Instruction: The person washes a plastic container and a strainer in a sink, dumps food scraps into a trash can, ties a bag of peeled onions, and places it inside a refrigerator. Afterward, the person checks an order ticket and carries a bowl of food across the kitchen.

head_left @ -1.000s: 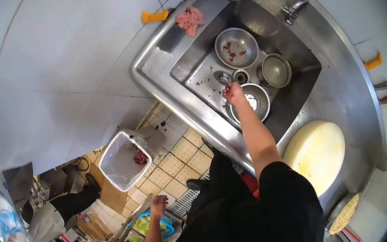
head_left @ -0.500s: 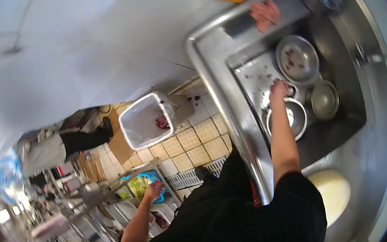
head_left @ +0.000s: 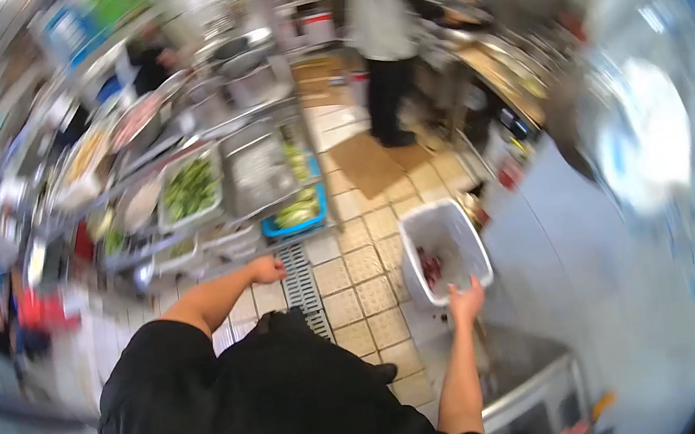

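Note:
My right hand (head_left: 467,300) is over the near rim of a white-lined waste bin (head_left: 483,244), its fingers apart and nothing visible in them. Dark red scraps (head_left: 431,267) lie inside the bin. On the left, my left hand (head_left: 267,270) hangs above the floor near the drain grate, with its fingers curled in and nothing seen in them. A blue basket of pale green leaves (head_left: 298,211) is just beyond it.
Metal racks hold a tray of green vegetables (head_left: 191,188) and pots (head_left: 248,78). A person in a white top (head_left: 380,8) stands at a counter beyond flattened cardboard (head_left: 369,165). The sink edge (head_left: 523,392) is at lower right.
The view has swung from the sink towards the racks and the bin. My right hand has left the sink bowls for the bin rim and opened; my left hand has curled.

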The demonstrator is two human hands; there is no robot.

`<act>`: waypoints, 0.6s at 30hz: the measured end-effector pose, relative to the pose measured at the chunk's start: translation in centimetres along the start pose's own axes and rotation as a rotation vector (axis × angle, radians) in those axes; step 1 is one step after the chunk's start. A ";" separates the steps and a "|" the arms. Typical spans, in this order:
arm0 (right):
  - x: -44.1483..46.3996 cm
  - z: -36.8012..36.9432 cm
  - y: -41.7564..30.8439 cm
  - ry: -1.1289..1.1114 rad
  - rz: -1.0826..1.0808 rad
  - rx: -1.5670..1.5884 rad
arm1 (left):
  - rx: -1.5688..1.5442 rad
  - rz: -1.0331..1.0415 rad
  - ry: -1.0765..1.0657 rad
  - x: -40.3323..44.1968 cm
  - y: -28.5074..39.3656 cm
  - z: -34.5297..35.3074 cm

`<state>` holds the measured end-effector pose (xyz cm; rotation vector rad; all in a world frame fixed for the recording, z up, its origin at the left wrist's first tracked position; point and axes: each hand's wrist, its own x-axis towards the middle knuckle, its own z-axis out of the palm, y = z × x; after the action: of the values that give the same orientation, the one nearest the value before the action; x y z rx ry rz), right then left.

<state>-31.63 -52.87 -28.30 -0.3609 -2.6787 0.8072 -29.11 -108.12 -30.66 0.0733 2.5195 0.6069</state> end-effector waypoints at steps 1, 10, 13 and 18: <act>1.6 1.5 0.3 -0.091 0.117 0.066 | -0.137 -0.102 0.043 -1.4 -4.4 -0.3; 1.3 13.9 -16.8 -1.096 -0.532 -0.836 | -0.184 -0.952 0.133 -22.6 -42.2 12.6; 0.5 23.9 -17.8 -1.019 -0.538 -0.736 | -0.425 -0.871 -0.065 -23.5 -49.2 16.3; -4.7 36.3 -33.3 -1.356 -0.958 -0.649 | -0.592 -0.618 0.050 -24.1 -53.5 14.3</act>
<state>-45.63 -99.11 -39.05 1.8266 -3.4338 -0.3372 2.61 -154.47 -52.83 -0.8993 2.1269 1.0435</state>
